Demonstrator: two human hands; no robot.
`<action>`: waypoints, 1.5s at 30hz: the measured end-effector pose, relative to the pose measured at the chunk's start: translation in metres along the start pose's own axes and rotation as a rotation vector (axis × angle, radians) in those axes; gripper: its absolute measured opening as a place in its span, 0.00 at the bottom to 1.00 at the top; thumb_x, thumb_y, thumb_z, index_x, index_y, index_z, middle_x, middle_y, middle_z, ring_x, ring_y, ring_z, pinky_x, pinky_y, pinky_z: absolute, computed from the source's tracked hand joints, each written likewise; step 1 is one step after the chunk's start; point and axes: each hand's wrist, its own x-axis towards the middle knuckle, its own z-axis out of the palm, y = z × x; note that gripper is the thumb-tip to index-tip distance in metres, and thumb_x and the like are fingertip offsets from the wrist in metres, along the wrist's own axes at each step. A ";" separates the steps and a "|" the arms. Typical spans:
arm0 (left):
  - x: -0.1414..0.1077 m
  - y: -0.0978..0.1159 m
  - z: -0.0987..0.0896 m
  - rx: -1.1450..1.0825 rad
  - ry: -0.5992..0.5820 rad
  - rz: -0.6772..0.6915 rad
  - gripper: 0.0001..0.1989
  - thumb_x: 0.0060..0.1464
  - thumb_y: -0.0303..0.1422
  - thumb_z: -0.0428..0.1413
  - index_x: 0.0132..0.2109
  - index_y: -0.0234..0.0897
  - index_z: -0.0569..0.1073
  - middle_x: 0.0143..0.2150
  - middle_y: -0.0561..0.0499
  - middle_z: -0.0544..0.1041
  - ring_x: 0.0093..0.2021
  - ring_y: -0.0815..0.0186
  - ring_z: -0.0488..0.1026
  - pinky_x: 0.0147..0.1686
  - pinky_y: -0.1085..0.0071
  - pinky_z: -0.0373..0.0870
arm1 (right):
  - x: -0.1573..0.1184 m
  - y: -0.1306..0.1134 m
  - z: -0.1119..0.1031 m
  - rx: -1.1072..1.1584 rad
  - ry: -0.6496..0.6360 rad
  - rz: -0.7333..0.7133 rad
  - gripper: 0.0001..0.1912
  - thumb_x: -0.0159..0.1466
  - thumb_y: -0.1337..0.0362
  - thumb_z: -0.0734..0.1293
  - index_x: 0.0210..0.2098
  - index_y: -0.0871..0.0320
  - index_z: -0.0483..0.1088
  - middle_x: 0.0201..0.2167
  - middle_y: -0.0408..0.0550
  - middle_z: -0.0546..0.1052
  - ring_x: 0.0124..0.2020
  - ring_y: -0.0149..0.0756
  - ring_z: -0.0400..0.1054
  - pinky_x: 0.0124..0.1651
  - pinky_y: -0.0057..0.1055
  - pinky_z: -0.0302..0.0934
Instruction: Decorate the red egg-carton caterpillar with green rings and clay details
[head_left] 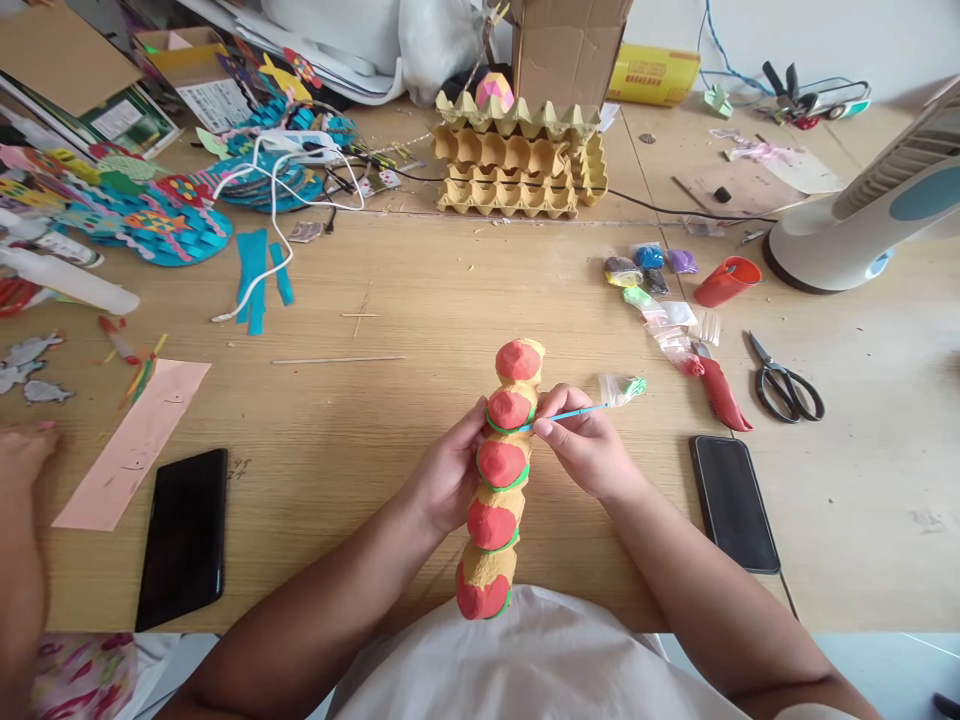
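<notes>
The wooden counter (450, 290) spreads beneath the left grip (450, 470) and the right grip (589, 445). A white tower fan (832, 240) stands well beyond and right of the right grip, and stacked egg trays (510, 190) lie straight ahead of both. Between the grips is an egg-carton strip (501, 465), its five bumps capped in red, with green edging along the four nearer ones; the left grip is closed around its left side. A black-screened device (184, 535) lies well left of the left grip. Right of the right grip are a smartphone (733, 503) and, a little farther out, black-handled scissors (763, 353). The right grip pinches a thin blue stick (574, 412) between thumb and fingers, its inner end at the second-farthest bump. Just beyond that grip sits a small bag of green clay (636, 388).
</notes>
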 end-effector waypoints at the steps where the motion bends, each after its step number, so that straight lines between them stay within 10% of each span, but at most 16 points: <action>1: 0.000 0.000 0.001 0.003 0.007 0.003 0.12 0.65 0.42 0.59 0.37 0.38 0.74 0.22 0.53 0.73 0.19 0.63 0.73 0.20 0.70 0.71 | 0.000 0.000 0.000 0.002 -0.002 0.000 0.13 0.62 0.56 0.79 0.32 0.53 0.72 0.30 0.41 0.73 0.33 0.33 0.65 0.40 0.33 0.61; 45: 0.003 -0.002 -0.002 -0.027 0.022 0.020 0.16 0.69 0.42 0.54 0.36 0.36 0.74 0.22 0.54 0.72 0.18 0.66 0.71 0.20 0.72 0.69 | -0.002 -0.009 0.005 -0.086 0.072 -0.059 0.12 0.63 0.57 0.78 0.32 0.54 0.73 0.32 0.42 0.76 0.33 0.33 0.67 0.39 0.33 0.62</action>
